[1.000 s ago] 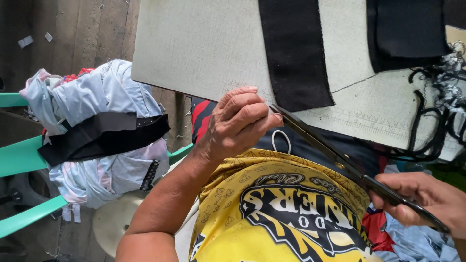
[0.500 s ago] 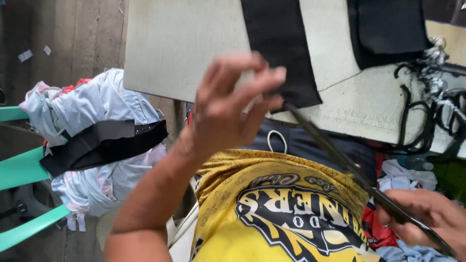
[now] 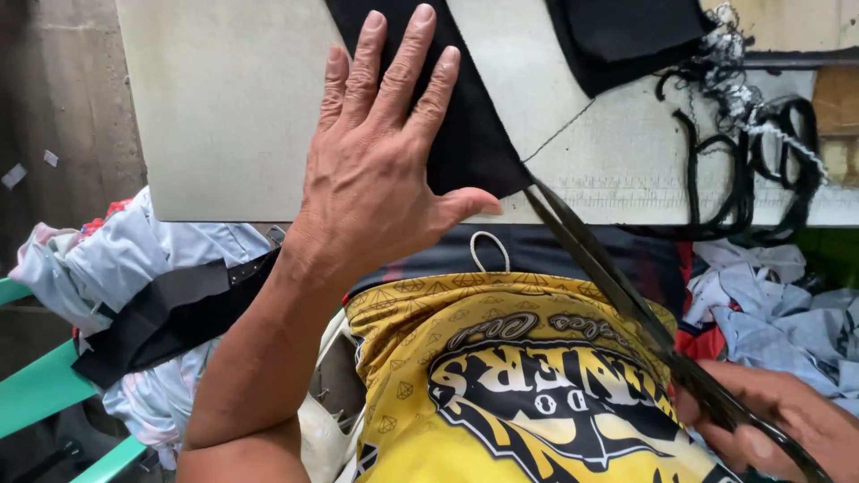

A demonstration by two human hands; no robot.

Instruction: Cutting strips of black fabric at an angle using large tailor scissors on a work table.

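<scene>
My left hand [image 3: 380, 170] lies flat with spread fingers on a black fabric strip [image 3: 474, 134] at the near edge of a grey-white table [image 3: 224, 116]. My right hand [image 3: 778, 420], at the lower right, grips the handles of long dark scissors [image 3: 617, 286]. The scissor blades reach up to the strip's lower corner at the table edge. A second black fabric piece [image 3: 626, 36] rests at the table's far right.
A pile of pale blue clothes with a black band [image 3: 134, 295] sits on a green plastic chair [image 3: 45, 385] at the left. Black cords and tangled trim [image 3: 743, 134] lie on the table's right. More crumpled blue fabric [image 3: 778, 313] is heaped at the right.
My left hand has opened from a loose fist at the table edge and now lies flat on the black strip. The scissors stay at the strip's corner.
</scene>
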